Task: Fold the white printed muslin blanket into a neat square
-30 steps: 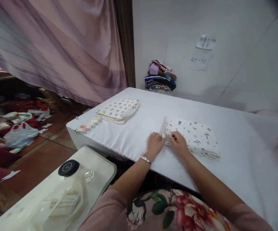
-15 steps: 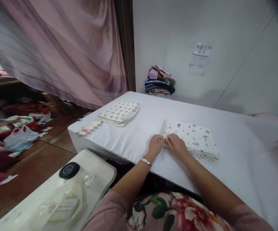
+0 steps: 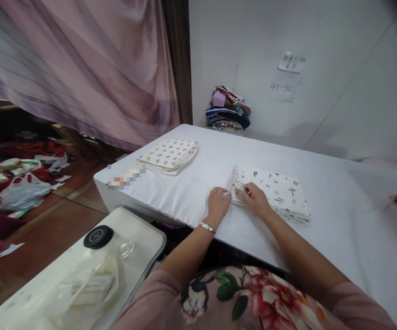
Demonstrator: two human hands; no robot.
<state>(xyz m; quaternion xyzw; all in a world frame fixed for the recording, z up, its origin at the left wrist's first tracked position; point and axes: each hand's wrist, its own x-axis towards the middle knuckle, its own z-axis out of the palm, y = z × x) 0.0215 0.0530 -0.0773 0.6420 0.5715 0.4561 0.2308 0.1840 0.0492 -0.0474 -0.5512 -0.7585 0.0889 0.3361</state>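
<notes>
Handled left end of folded printed cloth (image 3: 284, 190), lying on white table (image 3: 342, 224). Seemingly tidied layered edge: apparently pinched corner between thumb and fingers of right hand (image 3: 257, 200); held left hand (image 3: 218, 204) half-curled alongside, could not tell whether gripping. Probably called next for evening layers.

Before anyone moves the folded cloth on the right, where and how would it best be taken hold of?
Probably by the near edge, from the wearer's side. The folded cloth lies flat on the table, its stacked layers showing along that edge, so pinching from above and below could clamp them together. The right hand is at its left end.
</notes>
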